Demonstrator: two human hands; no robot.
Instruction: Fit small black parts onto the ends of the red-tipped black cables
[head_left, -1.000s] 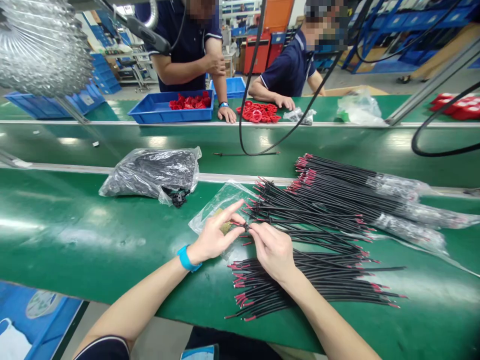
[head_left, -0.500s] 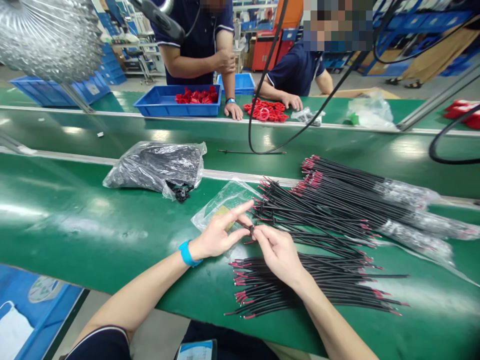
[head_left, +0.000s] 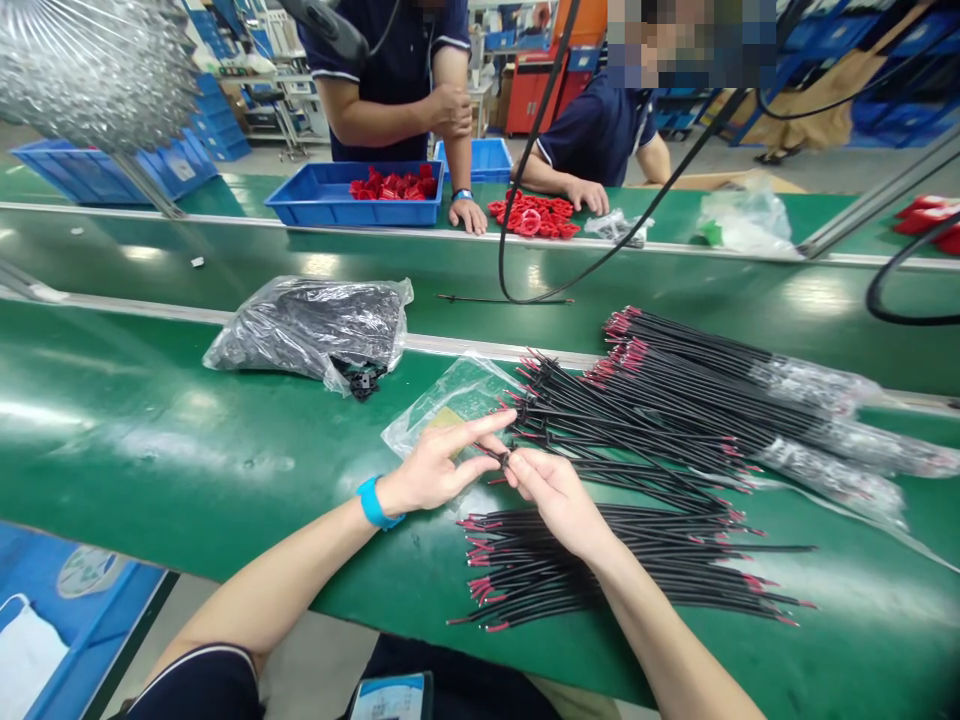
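Note:
My left hand (head_left: 442, 465), with a blue band at its wrist, pinches a black cable near its end between thumb and fingers, its index finger stretched out. My right hand (head_left: 559, 495) is closed at the same spot, thumb and forefinger pressed on a small black clip (head_left: 504, 460) at that cable. Fingers hide most of both pieces. Just beyond lies a heap of black cables (head_left: 622, 420) with red ends, some carrying black clips. Under and beside my right forearm is another row of black cables (head_left: 540, 570).
A clear bag of black plastic parts (head_left: 315, 320) lies to the left. A flat clear bag (head_left: 427, 400) is behind my left hand. Bundled cables (head_left: 690, 345) in plastic wrap lie right. Across the line, two people stand by a blue bin (head_left: 315, 205) and red parts (head_left: 536, 215).
My hands stay together around the clip and cable, with only slight finger movement. The left index finger reaches slightly farther right. The view has shifted a little.

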